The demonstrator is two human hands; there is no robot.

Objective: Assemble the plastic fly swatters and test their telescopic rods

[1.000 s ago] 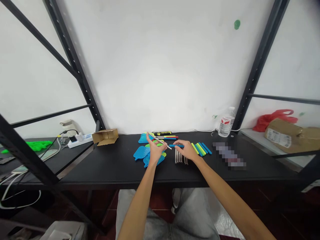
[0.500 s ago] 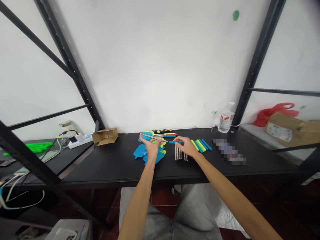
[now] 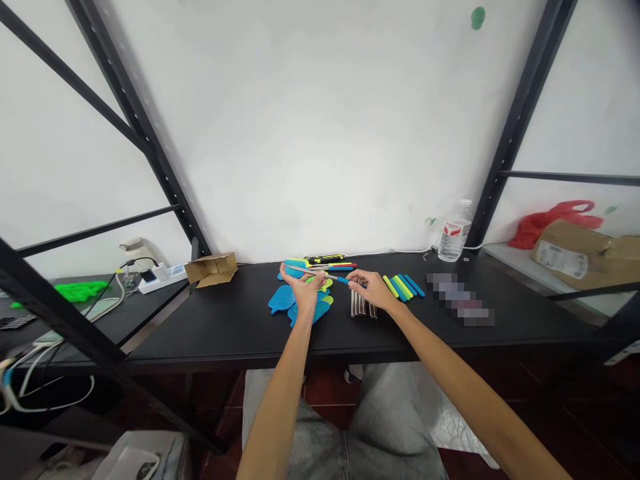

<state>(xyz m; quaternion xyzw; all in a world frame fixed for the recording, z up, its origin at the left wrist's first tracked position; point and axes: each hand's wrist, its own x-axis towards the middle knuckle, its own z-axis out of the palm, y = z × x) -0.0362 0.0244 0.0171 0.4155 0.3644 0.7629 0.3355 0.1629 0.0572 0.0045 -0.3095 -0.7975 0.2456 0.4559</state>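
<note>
My left hand is closed around a thin silver metal rod, which slants across the fingers. A blue tube-shaped handle is pinched in my right hand. The rod's right end now meets the handle; how deep it sits inside cannot be made out. Under and beside my left hand lie blue fly swatter heads and yellow-green ones. Below my right hand several silver rods rest side by side. To its right is a row of blue and yellow-green handles.
Behind my hands lie long pieces with red and blue ends. An open cardboard box stands at the left, a water bottle at the back right. A blurred object lies right. Black shelf posts frame the desk.
The rod and the blue handle have come together; a gap showed between them before. The view has shifted slightly.
</note>
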